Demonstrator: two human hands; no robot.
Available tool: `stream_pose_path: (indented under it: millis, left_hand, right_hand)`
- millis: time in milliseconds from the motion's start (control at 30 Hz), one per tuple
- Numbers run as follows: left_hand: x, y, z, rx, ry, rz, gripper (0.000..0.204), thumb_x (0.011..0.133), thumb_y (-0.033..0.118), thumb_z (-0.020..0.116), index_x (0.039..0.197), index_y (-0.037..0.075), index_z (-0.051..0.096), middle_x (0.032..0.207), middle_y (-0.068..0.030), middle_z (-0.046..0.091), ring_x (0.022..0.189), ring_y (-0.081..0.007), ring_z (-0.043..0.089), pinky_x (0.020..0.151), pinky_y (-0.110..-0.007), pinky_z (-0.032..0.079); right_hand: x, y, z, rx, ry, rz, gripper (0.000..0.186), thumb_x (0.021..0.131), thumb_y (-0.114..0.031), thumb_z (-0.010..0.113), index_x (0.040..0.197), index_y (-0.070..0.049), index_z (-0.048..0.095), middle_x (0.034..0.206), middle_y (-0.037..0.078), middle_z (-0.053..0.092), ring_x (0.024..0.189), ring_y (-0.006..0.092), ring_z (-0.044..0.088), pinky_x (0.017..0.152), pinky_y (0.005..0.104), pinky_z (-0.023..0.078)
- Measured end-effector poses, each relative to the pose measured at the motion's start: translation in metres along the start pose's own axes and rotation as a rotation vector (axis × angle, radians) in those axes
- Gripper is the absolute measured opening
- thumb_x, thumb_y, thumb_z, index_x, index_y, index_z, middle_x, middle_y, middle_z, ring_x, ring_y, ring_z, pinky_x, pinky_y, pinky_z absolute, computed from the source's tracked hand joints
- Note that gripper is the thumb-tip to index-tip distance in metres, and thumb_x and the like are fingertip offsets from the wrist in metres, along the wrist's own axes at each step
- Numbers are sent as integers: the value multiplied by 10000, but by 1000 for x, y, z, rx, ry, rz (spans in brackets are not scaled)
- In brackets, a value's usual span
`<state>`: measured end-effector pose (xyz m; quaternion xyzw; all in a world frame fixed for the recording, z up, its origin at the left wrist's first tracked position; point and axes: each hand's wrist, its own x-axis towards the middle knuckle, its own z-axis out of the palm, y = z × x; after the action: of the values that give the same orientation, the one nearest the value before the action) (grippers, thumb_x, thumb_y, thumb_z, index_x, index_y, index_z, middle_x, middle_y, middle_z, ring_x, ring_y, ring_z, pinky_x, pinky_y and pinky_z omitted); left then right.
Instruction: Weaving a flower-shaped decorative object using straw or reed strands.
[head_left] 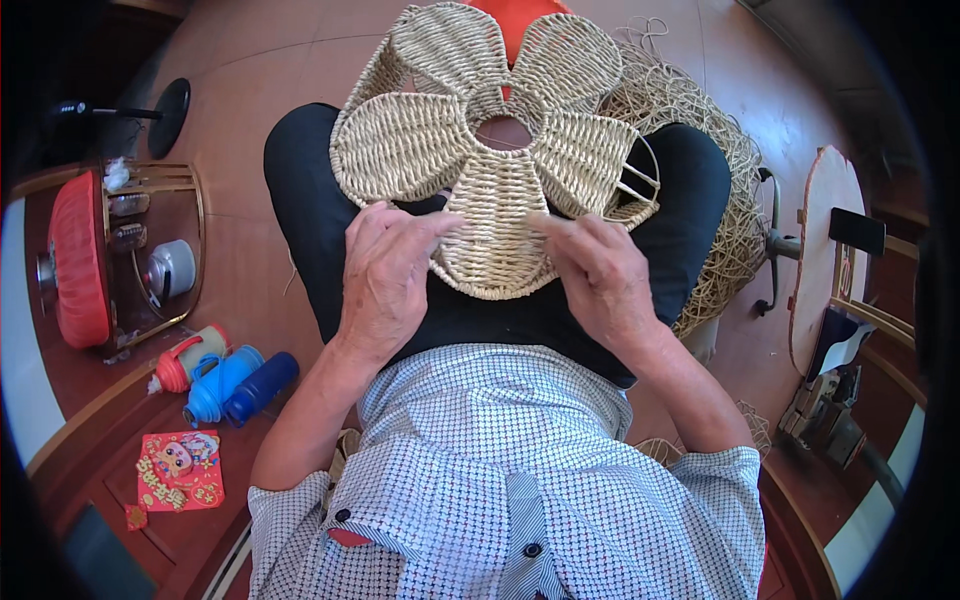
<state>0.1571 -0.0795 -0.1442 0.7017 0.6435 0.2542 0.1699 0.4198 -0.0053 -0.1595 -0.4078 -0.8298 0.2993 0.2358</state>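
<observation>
A flower-shaped woven straw basket (pixel 497 215) rests on my lap, its petals fanned around a round hole in the middle. My left hand (pixel 388 265) grips the left side of the petal nearest me, thumb on top and the other fingers curled partly out of sight. On that petal's opposite side, my right hand (pixel 605 270) holds on with its thumb and bent fingers. Past the right hand, the right petal is woven only in part, with its bare wire frame (pixel 645 175) showing at the outer edge.
A big tangled heap of straw cord (pixel 725 210) lies on the floor at my right, beside a round wooden-topped stand (pixel 825 260). On the left are a rack with a red cover (pixel 80 265), a metal kettle (pixel 170 270) and several flasks (pixel 225 383). Something orange (pixel 520 25) shows behind the basket.
</observation>
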Motion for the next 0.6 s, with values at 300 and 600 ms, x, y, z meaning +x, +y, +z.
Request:
stream_pose_path:
  millis: [300, 600]
  left_hand:
    - [-25, -24, -35, -117, 295, -316, 252, 1104, 28, 584, 1316, 4, 719, 1191, -76, 746, 1145, -181, 698, 1053, -325, 530]
    - [-44, -17, -28, -751, 147, -679, 251, 1162, 197, 584, 1267, -2, 695, 1005, -64, 704, 725, -81, 665, 638, -241, 564]
  right_hand:
    - [36, 36, -58, -51, 269, 112, 247, 1021, -109, 744, 1265, -92, 777, 1094, 119, 738, 990, 283, 723, 884, 385, 566]
    - [97, 67, -52, -271, 32, 84, 359, 1056, -357, 693, 1289, -92, 759, 1236, 152, 728, 1141, 359, 702, 1001, 453, 539]
